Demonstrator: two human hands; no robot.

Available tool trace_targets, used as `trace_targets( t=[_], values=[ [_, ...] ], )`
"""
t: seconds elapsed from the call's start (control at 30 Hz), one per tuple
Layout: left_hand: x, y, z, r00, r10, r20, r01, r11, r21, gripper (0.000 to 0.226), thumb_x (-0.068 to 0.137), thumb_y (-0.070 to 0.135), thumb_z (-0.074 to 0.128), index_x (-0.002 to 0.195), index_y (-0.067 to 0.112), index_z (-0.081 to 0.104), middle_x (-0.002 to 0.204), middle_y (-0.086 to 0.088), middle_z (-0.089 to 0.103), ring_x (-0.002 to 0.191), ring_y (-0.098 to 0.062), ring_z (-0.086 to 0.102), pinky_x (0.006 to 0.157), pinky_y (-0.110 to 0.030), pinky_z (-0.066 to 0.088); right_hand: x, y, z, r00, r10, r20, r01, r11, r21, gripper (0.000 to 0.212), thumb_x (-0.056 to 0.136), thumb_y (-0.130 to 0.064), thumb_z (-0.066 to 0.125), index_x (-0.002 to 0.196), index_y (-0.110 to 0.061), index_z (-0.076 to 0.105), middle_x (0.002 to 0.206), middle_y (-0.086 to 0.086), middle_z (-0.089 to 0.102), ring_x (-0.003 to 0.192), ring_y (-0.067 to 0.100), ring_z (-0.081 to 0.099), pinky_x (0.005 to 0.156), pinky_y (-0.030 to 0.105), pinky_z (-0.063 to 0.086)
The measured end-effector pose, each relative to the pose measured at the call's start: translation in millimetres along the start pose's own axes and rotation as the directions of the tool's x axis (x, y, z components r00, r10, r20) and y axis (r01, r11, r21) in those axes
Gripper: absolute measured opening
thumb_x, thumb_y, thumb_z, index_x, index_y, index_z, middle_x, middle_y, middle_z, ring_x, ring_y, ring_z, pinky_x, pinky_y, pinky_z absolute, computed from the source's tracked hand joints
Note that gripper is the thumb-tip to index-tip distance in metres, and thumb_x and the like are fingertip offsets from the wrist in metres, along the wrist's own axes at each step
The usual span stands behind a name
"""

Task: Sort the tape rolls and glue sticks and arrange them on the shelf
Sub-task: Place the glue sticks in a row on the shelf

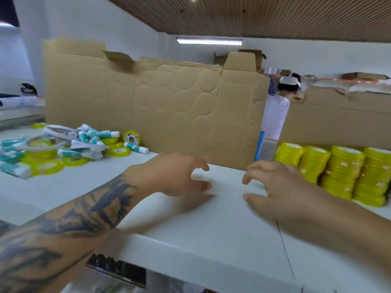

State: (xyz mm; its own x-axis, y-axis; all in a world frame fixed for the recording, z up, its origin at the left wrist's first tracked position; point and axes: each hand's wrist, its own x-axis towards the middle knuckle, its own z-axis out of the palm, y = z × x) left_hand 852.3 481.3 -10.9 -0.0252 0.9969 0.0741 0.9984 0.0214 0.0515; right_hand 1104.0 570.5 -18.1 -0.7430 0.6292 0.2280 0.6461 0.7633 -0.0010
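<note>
Both hands are held just above the white shelf top (222, 240), near its middle, and nothing is gripped by either. The left hand (169, 176) is reached in from the lower left on a tattooed forearm, its fingers loosely curled and slightly spread, with the thumb kept apart below them. The right hand (283, 191) is brought in from the lower right, facing the left one across a bare gap; its fingers are likewise loosely bent and spread, and no object is pinched.

A mixed heap is seen at the far left of the shelf top: teal-and-white glue sticks (88, 138) are piled over and among loose yellow tape rolls (48, 166), with one roll (132, 138) stood on edge against the cardboard. At the far right, stacked tape rolls (338, 170) are set in neat upright columns, side by side and touching. A tall cardboard sheet (158, 106) is stood along the back edge of the shelf top, between the heap and the columns. Behind it, at the right, another person in white (277, 115) is partly hidden by more cardboard
</note>
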Motion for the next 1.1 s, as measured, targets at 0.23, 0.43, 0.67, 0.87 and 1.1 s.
trace_targets(
  t=[0.23, 0.43, 0.67, 0.87, 1.1],
  values=[
    [-13.2, -123.1, -11.8, 0.992, -0.112, -0.065, 0.121, 0.98, 0.161, 0.046, 0.093, 0.06, 0.054, 0.133, 0.039, 0.056, 0.134, 0.011, 0.061, 0.123, -0.02, 0.058, 0.099, -0.038, 0.05, 51.2, -90.1, 10.7, 0.995, -0.098, -0.01, 0.099, 0.994, 0.052, 0.033, 0.094, -0.058, 0.052, 0.122, -0.04, 0.051, 0.139, -0.023, 0.039, 0.132, 0.007, 0.037, 0.108, 0.028, 0.019],
    [15.3, -187.9, -7.0, 0.988, -0.022, -0.15, 0.074, 0.933, 0.352, 0.03, 0.096, 0.039, 0.051, 0.125, 0.036, 0.058, 0.122, 0.008, 0.063, 0.115, -0.022, 0.06, 0.087, -0.034, 0.042, 86.9, -144.6, 25.5, 0.996, -0.088, 0.013, 0.087, 0.994, 0.059, 0.032, 0.096, -0.056, 0.048, 0.125, -0.042, 0.049, 0.141, -0.022, 0.038, 0.134, 0.007, 0.034, 0.111, 0.028, 0.018],
    [45.0, -199.1, -1.8, 0.984, 0.141, -0.105, -0.069, 0.861, 0.503, 0.03, 0.089, 0.017, 0.055, 0.116, 0.029, 0.062, 0.113, 0.003, 0.066, 0.111, -0.023, 0.061, 0.087, -0.034, 0.041, 103.3, -176.9, 40.7, 1.0, -0.021, 0.023, 0.019, 0.997, 0.069, 0.032, 0.099, -0.055, 0.045, 0.127, -0.041, 0.049, 0.143, -0.021, 0.038, 0.133, 0.005, 0.035, 0.112, 0.027, 0.016],
    [50.6, -204.0, -0.1, 0.967, 0.204, -0.152, -0.089, 0.83, 0.551, 0.016, 0.091, 0.018, 0.054, 0.101, 0.028, 0.063, 0.102, 0.006, 0.064, 0.105, -0.02, 0.061, 0.083, -0.034, 0.031, 100.0, -177.9, 37.4, 1.0, 0.012, -0.015, -0.012, 0.999, 0.052, 0.03, 0.098, -0.054, 0.047, 0.124, -0.041, 0.05, 0.141, -0.023, 0.038, 0.132, 0.005, 0.036, 0.108, 0.024, 0.017],
    [28.5, -173.0, -28.2, 0.949, 0.066, -0.309, -0.151, 0.954, -0.258, 0.009, 0.094, 0.032, 0.065, 0.091, 0.032, 0.072, 0.08, 0.015, 0.07, 0.081, -0.009, 0.065, 0.073, -0.029, 0.048, 77.7, -156.3, 24.5, 0.976, 0.089, -0.201, -0.07, 0.993, 0.1, 0.026, 0.094, -0.05, 0.057, 0.117, -0.037, 0.058, 0.128, -0.021, 0.049, 0.122, 0.005, 0.046, 0.101, 0.025, 0.023]
  ],
)
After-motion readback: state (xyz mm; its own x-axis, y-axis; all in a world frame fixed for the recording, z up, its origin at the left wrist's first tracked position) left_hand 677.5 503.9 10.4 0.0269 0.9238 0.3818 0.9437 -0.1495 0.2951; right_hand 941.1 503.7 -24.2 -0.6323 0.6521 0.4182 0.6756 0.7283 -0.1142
